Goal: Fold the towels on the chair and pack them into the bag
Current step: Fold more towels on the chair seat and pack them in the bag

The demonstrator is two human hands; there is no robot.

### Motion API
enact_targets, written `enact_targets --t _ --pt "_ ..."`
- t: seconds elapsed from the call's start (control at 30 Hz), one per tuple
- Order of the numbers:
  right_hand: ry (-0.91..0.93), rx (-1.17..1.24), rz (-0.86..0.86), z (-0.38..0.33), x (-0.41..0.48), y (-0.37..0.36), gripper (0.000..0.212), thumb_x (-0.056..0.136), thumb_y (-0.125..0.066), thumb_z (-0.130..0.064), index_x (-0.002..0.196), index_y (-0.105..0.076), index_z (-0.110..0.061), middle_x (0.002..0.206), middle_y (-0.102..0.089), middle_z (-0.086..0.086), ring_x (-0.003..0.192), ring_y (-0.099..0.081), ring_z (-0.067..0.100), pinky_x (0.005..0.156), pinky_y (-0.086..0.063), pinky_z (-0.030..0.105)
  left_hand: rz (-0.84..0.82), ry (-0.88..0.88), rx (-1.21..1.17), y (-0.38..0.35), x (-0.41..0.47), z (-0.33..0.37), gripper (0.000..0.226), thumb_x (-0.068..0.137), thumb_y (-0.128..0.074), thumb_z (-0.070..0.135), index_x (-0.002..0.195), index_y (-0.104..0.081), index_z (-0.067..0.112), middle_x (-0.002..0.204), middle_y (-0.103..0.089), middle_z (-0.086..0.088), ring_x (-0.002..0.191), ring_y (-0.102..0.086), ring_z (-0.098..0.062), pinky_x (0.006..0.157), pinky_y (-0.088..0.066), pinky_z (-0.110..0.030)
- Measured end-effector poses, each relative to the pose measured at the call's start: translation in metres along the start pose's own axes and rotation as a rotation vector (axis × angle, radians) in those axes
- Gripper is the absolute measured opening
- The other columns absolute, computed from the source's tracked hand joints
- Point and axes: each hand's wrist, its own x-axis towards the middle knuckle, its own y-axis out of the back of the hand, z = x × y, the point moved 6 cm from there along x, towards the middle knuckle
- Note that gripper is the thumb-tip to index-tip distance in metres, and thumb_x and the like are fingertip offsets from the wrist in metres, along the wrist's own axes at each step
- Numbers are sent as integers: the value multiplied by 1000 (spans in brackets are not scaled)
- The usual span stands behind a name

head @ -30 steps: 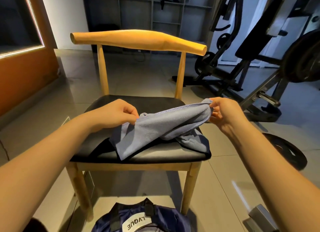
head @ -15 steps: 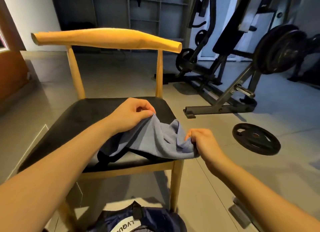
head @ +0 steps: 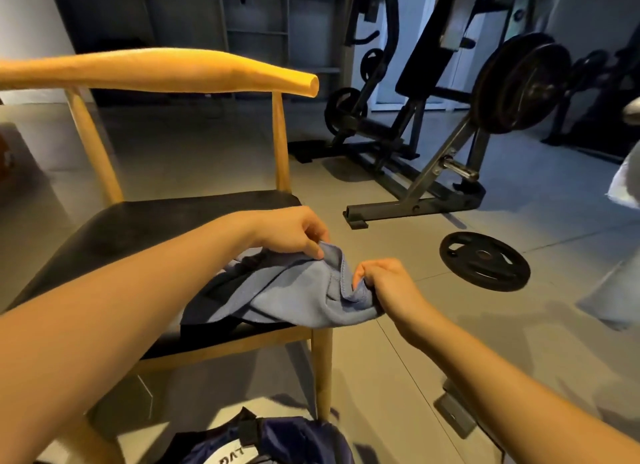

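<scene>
Blue towel (head: 301,292): bunched on the front right corner of the chair (head: 152,231) seat, about 6 o'clock from frame centre. One lobe sags past the seat edge. Something black lies under it at its 9 o'clock; strap or second cloth, cannot tell.

Left hand (head: 294,236): at the towel's 12 o'clock. Thumb and curled fingers pinch a raised fold beside the stitched hem.

Right hand (head: 384,283): at the towel's 3 o'clock, fingers curled tight, pinching the cloth's end just off the seat corner. The hands are near each other, not touching, with the cloth slack and rumpled between them.

Bag (head: 277,441): dark blue, on the floor at 6 o'clock, by the chair's front leg. Its opening is not in view.

Handling, as judged:
- Light and soft, with no stiffness. It drapes wherever unsupported and won't hold a fold unless laid flat.
- The surface looks matte and grippy rather than slick, so a pinch suffices. Nothing breakable.
- Best holds are two corners along the hemmed edge, one per hand, drawn apart until taut, then lowered onto the bare seat at 10 o'clock.
- Present holds look mid-edge rather than true corners, so a regrip is likely needed.
- Risk: the overhanging lobe slides to the floor.

Weight plate (head: 485,261): on the floor at 3 o'clock, well apart.
</scene>
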Motion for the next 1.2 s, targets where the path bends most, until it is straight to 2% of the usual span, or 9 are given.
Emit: enact_targets --t 0.17,0.3,0.37,0.5,0.63,0.77,0.87,1.0,1.2 --pt "-64 13 145 -12 22 25 24 84 -43 9 65 -52 -2 68 -47 16 66 -40 26 53 -34 29 263 5 -75 34 -48 -4 5 91 -76 26 87 -78 23 81 -74 6 76 -68 -12 70 -54 -27" --pt "90 102 251 -45 33 29 20 88 -44 2 72 -51 -7 66 -40 9 59 -32 17 52 -29 27 748 -108 197 75 -115 -3 6 88 -79 27 88 -76 22 77 -70 10 72 -64 -9 66 -50 -28" --pt "160 134 276 -57 39 22 19 88 -43 2 75 -54 -7 67 -41 9 60 -33 16 51 -31 26 849 -166 329 71 -139 -2 6 89 -77 25 91 -76 19 81 -69 7 73 -62 -12 67 -49 -30" --pt "183 33 303 -60 51 7 24 90 -40 -1 74 -57 -3 69 -50 9 66 -43 18 60 -39 31 642 -144 291 19 -141 -26 11 95 -69 35 94 -75 25 80 -58 20 74 -56 -3 69 -43 -25" --pt "137 -3 339 -57 62 3 27 90 -40 0 78 -63 -4 73 -58 11 71 -52 23 65 -44 33 461 -70 174 -18 -142 -40 18 93 -65 31 109 -72 31 99 -64 22 90 -59 1 81 -48 -20" --pt "149 -17 342 -66 67 -6 27 86 -42 1 68 -60 -9 64 -54 9 65 -49 22 61 -43 34 502 24 -38 -13 -160 -57 31 89 -72 12 112 -68 32 86 -67 14 77 -62 -11 70 -51 -21" --pt "122 -4 357 -71 70 -10 45 80 -43 4 43 -50 -20 44 -42 -6 56 -39 19 54 -35 30 516 93 -242 -8 -180 -79 34 88 -78 11 113 -66 29 81 -71 4 70 -63 -11 72 -56 -27" --pt "75 24 368 -67 75 -15 37 78 -46 0 46 -46 -18 40 -38 -10 60 -42 20 60 -38 34 417 214 -465 -18 -191 -101 28 80 -87 20 104 -72 17 74 -71 -3 64 -59 -9 69 -51 -28" --pt "50 27 401 -67 79 -13 37 75 -47 1 43 -46 -17 43 -39 -6 63 -41 23 59 -36 33 361 208 -393 -18 -196 -104 8 87 -80 16 80 -78 14 70 -70 -7 60 -56 -11 61 -45 -20"
